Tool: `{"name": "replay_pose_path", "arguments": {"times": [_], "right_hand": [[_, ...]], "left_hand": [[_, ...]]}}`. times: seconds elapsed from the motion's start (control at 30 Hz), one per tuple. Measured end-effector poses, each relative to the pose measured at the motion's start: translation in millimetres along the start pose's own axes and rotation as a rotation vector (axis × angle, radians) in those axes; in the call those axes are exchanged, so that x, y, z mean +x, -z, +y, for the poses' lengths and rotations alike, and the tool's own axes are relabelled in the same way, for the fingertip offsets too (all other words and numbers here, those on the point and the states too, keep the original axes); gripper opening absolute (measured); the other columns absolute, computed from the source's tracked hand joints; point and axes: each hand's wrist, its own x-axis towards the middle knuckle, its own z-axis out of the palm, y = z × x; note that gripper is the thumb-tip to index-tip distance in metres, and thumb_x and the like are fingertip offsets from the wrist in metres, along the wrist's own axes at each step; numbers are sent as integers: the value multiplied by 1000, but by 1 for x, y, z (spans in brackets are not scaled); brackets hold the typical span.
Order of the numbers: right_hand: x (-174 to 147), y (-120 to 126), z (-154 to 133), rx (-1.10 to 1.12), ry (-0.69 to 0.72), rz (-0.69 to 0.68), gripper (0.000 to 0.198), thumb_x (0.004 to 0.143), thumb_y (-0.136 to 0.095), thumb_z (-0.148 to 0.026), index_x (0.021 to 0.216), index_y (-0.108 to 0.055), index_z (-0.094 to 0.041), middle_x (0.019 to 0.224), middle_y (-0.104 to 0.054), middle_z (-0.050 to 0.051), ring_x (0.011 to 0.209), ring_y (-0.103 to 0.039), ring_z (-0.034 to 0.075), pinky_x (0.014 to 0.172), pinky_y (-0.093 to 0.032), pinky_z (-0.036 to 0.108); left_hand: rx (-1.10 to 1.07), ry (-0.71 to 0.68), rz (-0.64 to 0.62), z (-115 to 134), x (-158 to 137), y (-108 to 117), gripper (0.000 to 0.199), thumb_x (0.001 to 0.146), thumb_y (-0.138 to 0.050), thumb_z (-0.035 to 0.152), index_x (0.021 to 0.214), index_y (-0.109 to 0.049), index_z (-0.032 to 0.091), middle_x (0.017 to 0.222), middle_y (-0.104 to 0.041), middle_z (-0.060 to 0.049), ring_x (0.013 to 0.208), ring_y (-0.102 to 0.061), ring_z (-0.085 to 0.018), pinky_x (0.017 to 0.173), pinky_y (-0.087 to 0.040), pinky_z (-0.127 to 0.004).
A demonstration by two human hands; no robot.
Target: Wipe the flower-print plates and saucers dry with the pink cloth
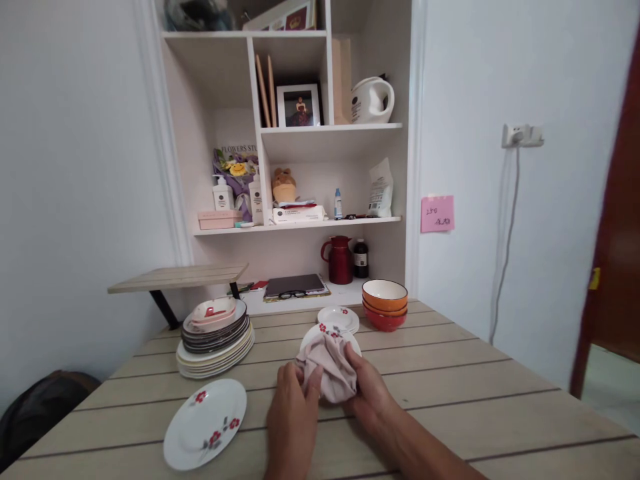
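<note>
A white plate with red flowers (351,340) is in front of me, its nearer part covered by a crumpled pinkish-beige cloth (330,367). My left hand (294,410) is closed on the left side of the cloth, with its thumb pressed on the folds. From the right, my right hand (373,393) grips the plate's edge together with the cloth; its thumb is on top and its fingers are mostly hidden underneath. Just beyond lies a short stack of small flowered plates (336,317). A larger oval flowered plate (193,420) rests by itself to the left.
Stacked plates (215,360) topped by a small dish (214,311) stand at the left of the slatted table (450,407). Nested orange and red bowls (385,307) are at the back right. Behind are a raised wooden stand (175,277), a laptop (294,285) and a red jug (341,261).
</note>
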Motion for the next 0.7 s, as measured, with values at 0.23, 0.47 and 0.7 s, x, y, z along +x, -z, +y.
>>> {"name": "replay_pose_path", "arguments": {"times": [0.23, 0.47, 0.7], "right_hand": [[-2, -1, 7, -6, 51, 7, 38, 84, -62, -38, 111, -63, -12, 93, -76, 11, 85, -71, 25, 82, -53, 38], [-3, -4, 13, -24, 40, 35, 25, 85, -61, -33, 97, -66, -12, 76, -75, 8, 65, -69, 20, 67, -53, 32], [-1, 1, 11, 7, 6, 28, 26, 86, -60, -37, 89, -66, -12, 77, -75, 8, 68, -69, 21, 71, -53, 33]], "left_hand": [[-109, -94, 183, -13, 20, 1, 18, 78, -52, 23, 66, -39, 24, 70, -49, 1, 69, -50, -18, 67, -39, -29], [27, -504, -44, -1, 5, 4, 23, 70, -47, 2, 81, -53, 21, 109, -55, -6, 105, -52, -22, 91, -43, -37], [-62, -490, -347, 1, -6, -6, 33, 76, -56, 10, 107, -56, 23, 111, -60, -7, 109, -52, -24, 97, -41, -43]]}}
